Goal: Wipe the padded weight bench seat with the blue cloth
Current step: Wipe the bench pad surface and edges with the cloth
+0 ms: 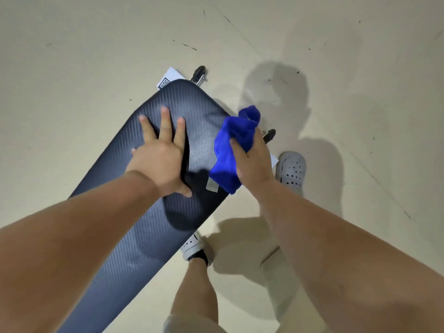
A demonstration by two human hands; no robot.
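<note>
The padded bench seat (144, 224) is a long dark pad with a ribbed texture, running from the lower left up to the middle of the view. My left hand (159, 156) lies flat on the pad near its far end, fingers spread, holding nothing. My right hand (253, 156) grips a bunched blue cloth (230, 150) at the pad's right edge. Part of the cloth hangs against the pad, and a pale label shows at its lower corner.
Two small black wheels (199, 72) (269, 135) of the bench frame stick out past the far end. A white tag (169, 78) peeks from behind the pad. My feet in pale clogs (292, 170) (192, 246) stand on the beige floor right of the bench.
</note>
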